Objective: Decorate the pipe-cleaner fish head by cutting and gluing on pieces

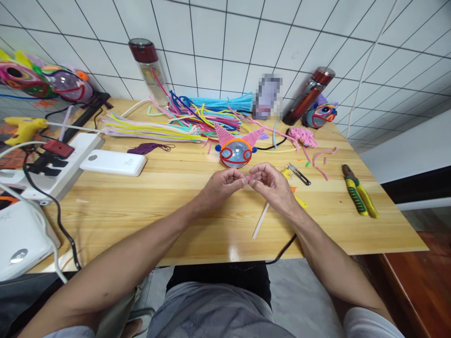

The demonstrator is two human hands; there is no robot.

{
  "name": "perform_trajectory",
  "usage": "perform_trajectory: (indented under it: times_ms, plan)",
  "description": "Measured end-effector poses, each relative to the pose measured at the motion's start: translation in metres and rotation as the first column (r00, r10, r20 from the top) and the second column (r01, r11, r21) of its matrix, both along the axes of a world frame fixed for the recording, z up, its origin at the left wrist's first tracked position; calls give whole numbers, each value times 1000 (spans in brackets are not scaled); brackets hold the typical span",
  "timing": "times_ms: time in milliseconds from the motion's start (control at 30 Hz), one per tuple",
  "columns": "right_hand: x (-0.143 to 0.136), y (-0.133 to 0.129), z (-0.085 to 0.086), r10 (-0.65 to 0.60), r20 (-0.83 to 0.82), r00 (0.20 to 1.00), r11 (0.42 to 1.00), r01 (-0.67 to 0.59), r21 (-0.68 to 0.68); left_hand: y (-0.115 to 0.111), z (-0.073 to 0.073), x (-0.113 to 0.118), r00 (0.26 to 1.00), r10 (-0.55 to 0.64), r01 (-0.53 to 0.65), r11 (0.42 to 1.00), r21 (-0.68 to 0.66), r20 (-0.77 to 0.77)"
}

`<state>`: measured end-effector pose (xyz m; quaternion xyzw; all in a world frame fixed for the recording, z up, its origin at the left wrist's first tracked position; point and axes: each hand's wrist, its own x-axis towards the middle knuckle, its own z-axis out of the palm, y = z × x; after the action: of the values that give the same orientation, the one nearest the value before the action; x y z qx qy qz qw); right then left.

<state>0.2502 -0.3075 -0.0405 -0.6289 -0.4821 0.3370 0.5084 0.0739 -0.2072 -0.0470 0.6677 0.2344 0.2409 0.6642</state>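
Observation:
My left hand point(225, 184) and my right hand point(269, 183) meet above the middle of the table, both closed in a pinch. Between their fingertips is a small pink piece of pipe cleaner point(248, 179), mostly covered by the fingers. Just beyond them stands a clear ball ornament point(237, 154) with pink pipe-cleaner horns, an orange band, red loops and blue pompoms at the sides. A yellow glue gun point(302, 203) lies partly hidden under my right hand, its pale glue stick point(260, 220) pointing toward me.
Bundles of pipe cleaners point(151, 129) lie at the back, near two bottles point(143, 51). Thread snips point(299, 173) and pliers point(358, 192) are on the right. A power strip point(70, 164) and a white power bank point(113, 162) sit on the left. Cables run along the left edge.

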Motion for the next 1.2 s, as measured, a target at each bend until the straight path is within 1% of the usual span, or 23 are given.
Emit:
perform_trajectory:
  times_ms: [133, 300, 400, 500, 600, 700, 800, 867, 900, 933, 1000, 1100, 1200]
  plan:
    - [-1, -2, 5, -6, 70, 998, 999, 8, -37, 2, -5, 1, 1000, 17, -18, 1000, 16, 16]
    - [-1, -1, 2, 10, 162, 987, 998, 1, -68, 2, -10, 1, 1000, 15, -14, 998, 56, -10]
    - [-1, 0, 1, 17, 239, 971, 998, -2, -65, 2, -8, 0, 999, 26, -22, 994, 103, -33]
    - [-1, -2, 3, 33, 306, 951, 999, -21, -42, 2, -5, -1, 998, 29, -21, 989, 146, -54]
    - [-1, -3, 5, 45, 315, 948, 999, -37, -32, 1, -5, -2, 996, 45, -28, 978, 207, -76]
    - [-1, -2, 3, 45, 229, 972, 997, -28, -74, -1, -9, -1, 994, 101, -82, 940, 332, -42]
    - [-1, -1, 1, 35, 103, 994, 995, -25, -100, -3, -16, 1, 984, 162, -180, 863, 472, 78]
    - [-2, 0, 2, 37, 33, 999, 996, -34, -88, -3, -20, 2, 974, 170, -225, 819, 529, 150]
    - [-3, 0, 3, 46, -7, 999, 996, -47, -80, -3, -21, 2, 970, 172, -238, 805, 543, 171]
    - [-3, 0, 5, 61, -57, 997, 995, -65, -75, -3, -21, 2, 968, 177, -247, 800, 547, 179]
    - [-2, 0, 8, 83, -194, 977, 992, -99, -76, -3, -20, 2, 964, 200, -262, 810, 524, 172]
    - [1, 1, 11, 74, -397, 915, 985, -131, -117, -2, -17, 0, 958, 240, -287, 840, 460, 160]
    - [1, 2, 10, 70, -510, 857, 972, -174, -160, -3, -15, -1, 953, 262, -301, 864, 403, 149]
